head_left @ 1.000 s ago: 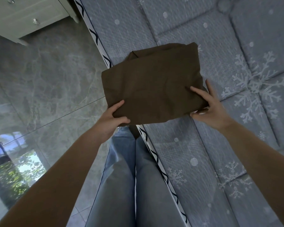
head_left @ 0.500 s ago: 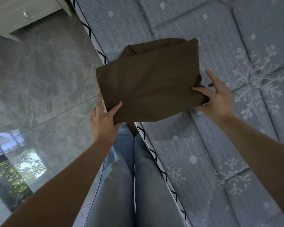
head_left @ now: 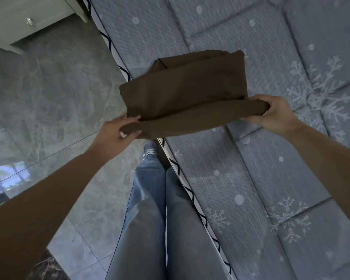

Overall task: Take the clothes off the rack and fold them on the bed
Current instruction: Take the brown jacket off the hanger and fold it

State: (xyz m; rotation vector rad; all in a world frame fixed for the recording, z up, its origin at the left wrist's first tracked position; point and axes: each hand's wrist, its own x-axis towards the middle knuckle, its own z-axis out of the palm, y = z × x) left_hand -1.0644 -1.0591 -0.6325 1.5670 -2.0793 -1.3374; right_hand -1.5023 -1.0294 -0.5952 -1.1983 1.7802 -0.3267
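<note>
Over the bed [head_left: 240,188] edge, left hand [head_left: 114,132] and right hand [head_left: 275,114] fingers clamped on unlabelled brown garment [head_left: 186,91].

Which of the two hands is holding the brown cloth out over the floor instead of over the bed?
The left hand. It grips the folded brown cloth at the corner overhanging the grey marble floor, while the right hand holds its end above the grey snowflake-patterned mattress.

A glossy grey marble floor [head_left: 55,102] reflects a bright window at its lower left. A pale drawer cabinet [head_left: 26,19] stands on the floor's far side.
</note>
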